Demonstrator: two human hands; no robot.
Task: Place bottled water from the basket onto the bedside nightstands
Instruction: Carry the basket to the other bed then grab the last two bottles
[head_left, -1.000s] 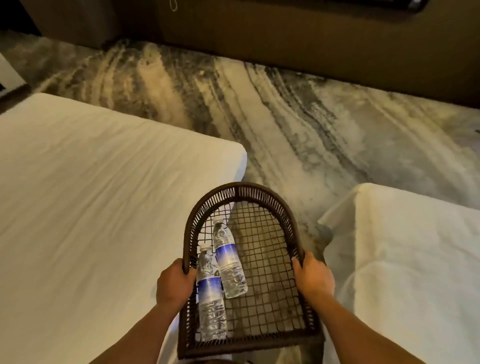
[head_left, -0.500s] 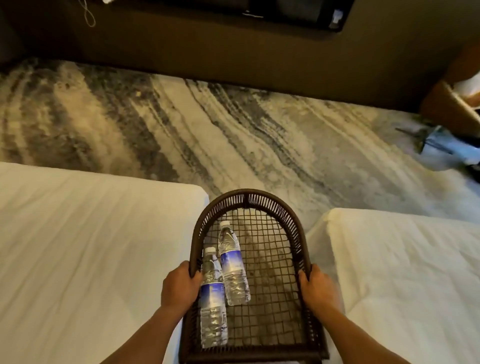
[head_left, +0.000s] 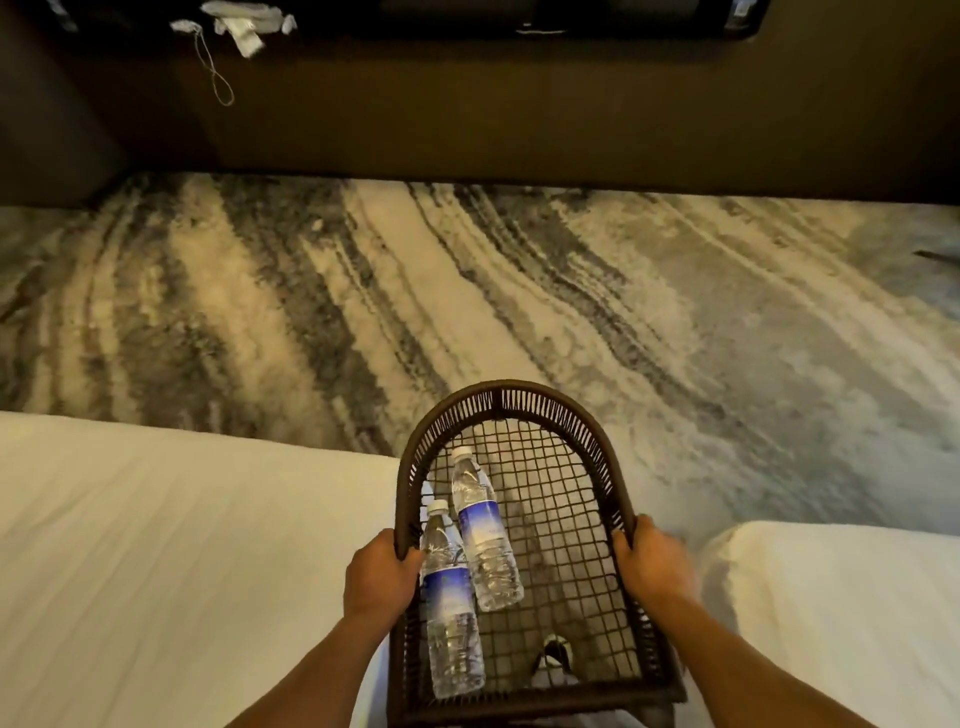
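A dark woven basket (head_left: 501, 397) with an open mesh bottom is held in front of me, between two beds. My left hand (head_left: 378, 574) grips its left rim and my right hand (head_left: 652, 564) grips its right rim. Two clear water bottles with blue labels and white caps lie on the mesh at the left side: the nearer bottle (head_left: 451, 608) by my left hand, the farther bottle (head_left: 483, 530) just right of it, touching it. No nightstand is in view.
A white bed (head_left: 171, 561) fills the lower left and another white bed (head_left: 841, 613) the lower right. Grey and beige streaked carpet (head_left: 467, 301) lies ahead. A dark low wall unit (head_left: 493, 109) runs across the top, with white items and a cord at its upper left.
The view has lifted and moved forward, so more carpet and the dark unit show. The right bed has slid toward the lower right. Both hands keep the same grip on the basket.
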